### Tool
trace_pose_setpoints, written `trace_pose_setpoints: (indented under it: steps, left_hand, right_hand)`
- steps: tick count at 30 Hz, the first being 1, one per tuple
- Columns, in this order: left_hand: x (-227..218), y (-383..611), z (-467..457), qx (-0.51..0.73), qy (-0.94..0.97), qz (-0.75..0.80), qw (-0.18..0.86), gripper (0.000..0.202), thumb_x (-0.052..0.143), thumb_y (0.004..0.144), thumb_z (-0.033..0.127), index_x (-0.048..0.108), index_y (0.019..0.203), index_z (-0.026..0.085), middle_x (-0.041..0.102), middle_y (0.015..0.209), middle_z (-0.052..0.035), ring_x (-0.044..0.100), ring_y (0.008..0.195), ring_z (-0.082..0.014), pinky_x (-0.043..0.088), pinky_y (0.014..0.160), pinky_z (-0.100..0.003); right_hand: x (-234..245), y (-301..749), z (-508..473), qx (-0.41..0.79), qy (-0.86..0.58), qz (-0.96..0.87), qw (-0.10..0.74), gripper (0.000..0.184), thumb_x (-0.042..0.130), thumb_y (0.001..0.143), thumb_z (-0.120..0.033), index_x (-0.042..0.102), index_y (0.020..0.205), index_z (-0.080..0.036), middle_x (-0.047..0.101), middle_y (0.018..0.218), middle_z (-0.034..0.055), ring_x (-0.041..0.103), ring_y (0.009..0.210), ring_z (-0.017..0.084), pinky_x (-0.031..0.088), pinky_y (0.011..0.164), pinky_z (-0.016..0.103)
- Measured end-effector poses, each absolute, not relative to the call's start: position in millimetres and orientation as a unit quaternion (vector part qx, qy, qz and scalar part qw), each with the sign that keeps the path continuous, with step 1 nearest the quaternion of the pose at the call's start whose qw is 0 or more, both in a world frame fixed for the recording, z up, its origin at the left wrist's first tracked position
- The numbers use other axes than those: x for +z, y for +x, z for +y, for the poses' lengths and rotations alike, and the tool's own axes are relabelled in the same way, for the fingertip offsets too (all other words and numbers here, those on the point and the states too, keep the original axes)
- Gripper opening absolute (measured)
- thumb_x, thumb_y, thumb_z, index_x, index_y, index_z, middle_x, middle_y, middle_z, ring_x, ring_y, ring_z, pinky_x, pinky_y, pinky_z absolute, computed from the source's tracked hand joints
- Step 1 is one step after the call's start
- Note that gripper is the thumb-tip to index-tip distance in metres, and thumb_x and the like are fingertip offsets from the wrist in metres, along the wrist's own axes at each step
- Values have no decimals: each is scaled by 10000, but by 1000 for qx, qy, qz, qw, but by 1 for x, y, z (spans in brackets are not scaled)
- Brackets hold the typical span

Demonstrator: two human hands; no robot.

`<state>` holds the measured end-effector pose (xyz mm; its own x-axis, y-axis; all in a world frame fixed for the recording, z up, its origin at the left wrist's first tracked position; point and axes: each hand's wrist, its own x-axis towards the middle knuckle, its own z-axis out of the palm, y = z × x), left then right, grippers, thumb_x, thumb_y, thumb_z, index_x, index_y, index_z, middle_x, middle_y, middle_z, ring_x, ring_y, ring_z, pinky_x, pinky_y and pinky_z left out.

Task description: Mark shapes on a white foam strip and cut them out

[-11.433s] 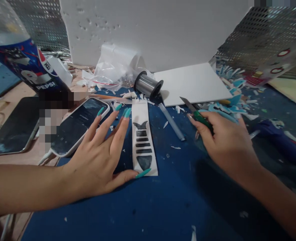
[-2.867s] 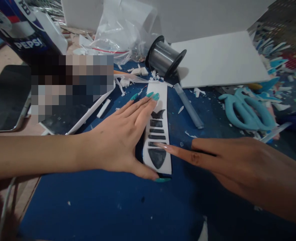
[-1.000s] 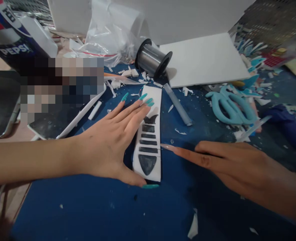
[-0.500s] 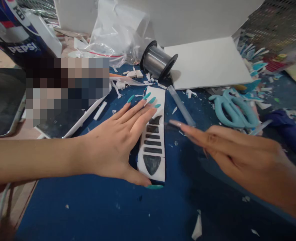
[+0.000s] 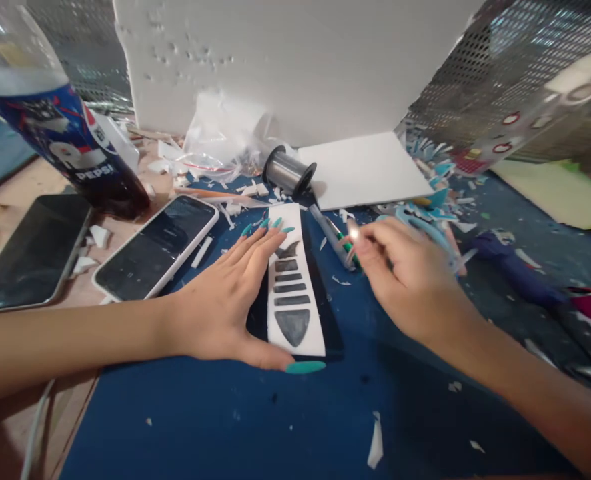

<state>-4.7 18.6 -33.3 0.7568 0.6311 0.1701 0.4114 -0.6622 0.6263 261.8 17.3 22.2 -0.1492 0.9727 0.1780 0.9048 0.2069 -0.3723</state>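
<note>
My left hand (image 5: 220, 307) lies spread over the left side of a white foam strip (image 5: 312, 337) that bears dark fishbone-like shapes. Its long teal-nailed fingertips touch the strip's upper part, and the thumb reaches across just below the lower edge. To the right, my right hand (image 5: 405, 267) is closed in a pinch beside a translucent tube (image 5: 328, 233). Something thin and green (image 5: 346, 245) shows at those fingertips, too small and blurred to name. Light blue scissors (image 5: 425, 223) are partly hidden behind that hand.
A spool of thin wire (image 5: 289, 172) and a white board (image 5: 370, 170) stand behind the strip. Two phones (image 5: 160, 247) and a Pepsi bottle (image 5: 75, 147) are on the left. A blue-handled tool (image 5: 515, 267) lies at right. White scraps litter the blue mat (image 5: 215, 427).
The view has tilted up, showing more of the background. My right hand has gone from extended fingers to a pinch near the tube. My left hand stays spread on the strip.
</note>
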Motion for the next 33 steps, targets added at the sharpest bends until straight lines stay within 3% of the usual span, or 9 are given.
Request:
trace_pose_setpoints:
  steps: [3,5,10,15,17,19,22,25,33]
  left_hand:
    - [-34,-7,20,205,897,275,280,1319,673,838,843,15,1684,75,161,1721,-364,123,1610,-544,212,1266,-749]
    - [-34,-8,20,214,899,265,277,1298,655,856,839,-8,1687,94,169,1719,-361,175,1608,-527,259,1266,-719]
    - [-36,-7,20,233,898,262,266,1314,677,869,807,-144,1684,185,109,1737,-329,247,1593,-520,362,1237,-681]
    - [-36,-8,13,281,882,295,238,1302,649,874,828,-214,1649,237,-34,1722,-326,90,1612,-552,282,1232,-763]
    - [-35,-7,7,307,863,324,236,1204,614,901,824,-97,1646,200,63,1680,-337,148,1595,-540,302,1210,-769]
    - [-32,-7,1,324,843,353,245,986,578,947,792,167,1575,154,319,1545,-307,377,1481,-488,411,1140,-722]
    - [-24,-5,-3,312,827,368,288,598,555,1005,723,524,1209,161,596,1133,-133,629,1058,-309,570,903,-525]
    - [-16,-3,-1,271,827,345,350,415,593,1061,561,608,926,168,625,869,-18,634,794,-183,573,734,-358]
    - [-18,-5,4,226,800,332,446,265,671,1053,396,687,1136,144,714,1048,-51,709,869,-180,624,779,-354]
  right_hand:
    - [22,240,12,520,-561,-607,214,533,479,971,-738,549,855,-223,565,604,17,534,429,181,452,397,323]
    - [18,228,12,581,-533,-575,219,563,486,958,-770,544,835,-224,561,563,3,532,399,167,446,362,298]
    - [3,216,13,581,-515,-568,274,611,616,873,-813,501,738,-228,522,504,-31,468,357,107,368,316,225]
    - [-13,217,4,574,-503,-549,341,649,562,864,-878,490,787,-238,513,511,-44,486,378,120,401,332,237]
    - [-17,217,-1,570,-497,-540,370,643,527,881,-886,473,820,-248,527,528,-42,509,393,137,432,345,259]
    - [-20,218,-5,563,-492,-531,397,631,511,894,-883,465,849,-256,532,544,-42,527,407,152,459,361,280]
    - [-22,219,-9,540,-493,-522,439,614,548,889,-868,481,889,-258,527,599,-42,542,447,156,491,399,295]
    - [-25,220,-9,520,-496,-516,466,566,565,917,-821,501,919,-259,511,658,-34,544,505,154,489,422,289]
    - [-22,219,-6,521,-488,-521,468,525,561,962,-761,485,859,-252,490,644,-37,485,516,135,437,437,279]
